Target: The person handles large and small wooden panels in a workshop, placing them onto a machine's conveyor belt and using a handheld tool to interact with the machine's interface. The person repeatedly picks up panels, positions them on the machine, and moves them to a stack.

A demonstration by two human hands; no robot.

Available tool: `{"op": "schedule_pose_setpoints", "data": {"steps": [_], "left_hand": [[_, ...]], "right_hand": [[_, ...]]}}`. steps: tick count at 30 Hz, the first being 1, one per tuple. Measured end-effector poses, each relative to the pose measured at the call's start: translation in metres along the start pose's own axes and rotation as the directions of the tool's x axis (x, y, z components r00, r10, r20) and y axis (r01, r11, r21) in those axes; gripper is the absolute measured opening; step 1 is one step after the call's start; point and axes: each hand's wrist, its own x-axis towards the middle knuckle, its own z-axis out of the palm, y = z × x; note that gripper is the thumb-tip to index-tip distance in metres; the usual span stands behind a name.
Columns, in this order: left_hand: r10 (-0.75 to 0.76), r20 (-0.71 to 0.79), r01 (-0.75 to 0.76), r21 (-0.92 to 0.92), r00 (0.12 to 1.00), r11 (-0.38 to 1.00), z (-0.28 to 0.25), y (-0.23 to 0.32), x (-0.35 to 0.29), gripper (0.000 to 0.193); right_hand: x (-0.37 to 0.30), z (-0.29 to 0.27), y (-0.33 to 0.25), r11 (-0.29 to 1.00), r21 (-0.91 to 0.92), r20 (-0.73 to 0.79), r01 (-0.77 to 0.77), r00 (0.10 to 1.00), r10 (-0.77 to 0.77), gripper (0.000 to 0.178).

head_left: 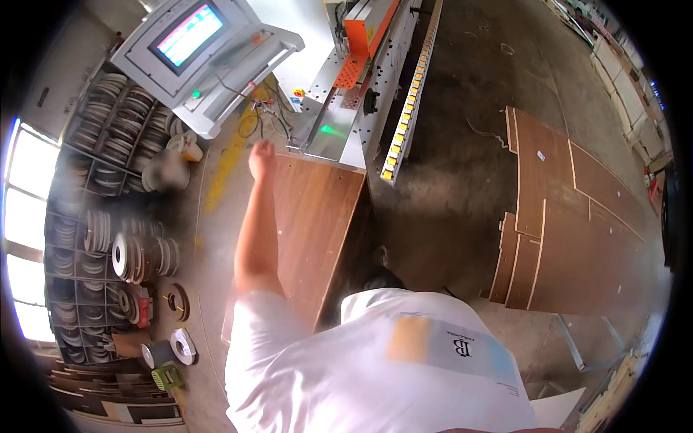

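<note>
My left arm reaches forward along a brown wood-grain panel (310, 216), which lies lengthwise in front of me. At the panel's far left corner is my left hand (263, 160), its fingers curled in at the edge; it is small and slightly blurred. The panel's far end lies close to the metal bed (332, 133) of a large machine, where a green light spot shines. My right hand is not visible; my white shirt fills the lower middle.
A control console (209, 72) with a lit screen stands far left. Yellow rollers (397, 144) line a rail right of the machine. Brown panels (563, 209) lie stacked at right. Racks of edging rolls (115, 137) fill the left, with loose rolls (175, 302) on the floor.
</note>
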Motion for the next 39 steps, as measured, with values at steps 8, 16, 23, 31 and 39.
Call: {"op": "schedule_pose_setpoints", "data": {"steps": [8,16,23,31,39], "left_hand": [[-0.358,0.095,0.336,0.194,0.929,0.922,0.062,0.011,0.132,0.055],[0.247,-0.255,-0.17,0.29,0.935,0.942,-0.029,0.028,0.115,0.034],[0.121,0.033,-0.102,-0.343,0.992,0.934,-0.119,0.137,0.058,0.029],[0.054,0.884,-0.521,0.223,0.464,0.824,-0.039,0.162,-0.15,0.047],[0.062,0.996,-0.459,-0.028,0.059,0.888,0.082,0.289,-0.333,0.047]], "right_hand": [[0.005,0.004,-0.094,0.999,0.008,-0.039,-0.039,0.998,0.04,0.03],[0.046,-0.008,-0.145,0.999,-0.018,-0.006,0.033,0.999,-0.034,0.03],[0.077,-0.015,-0.171,0.988,0.148,0.001,0.042,0.999,-0.042,0.033],[0.104,-0.03,-0.146,0.958,0.285,-0.061,0.029,0.998,-0.012,0.039],[0.052,-0.047,-0.018,0.819,0.57,-0.191,-0.065,0.959,0.209,0.034]]}}
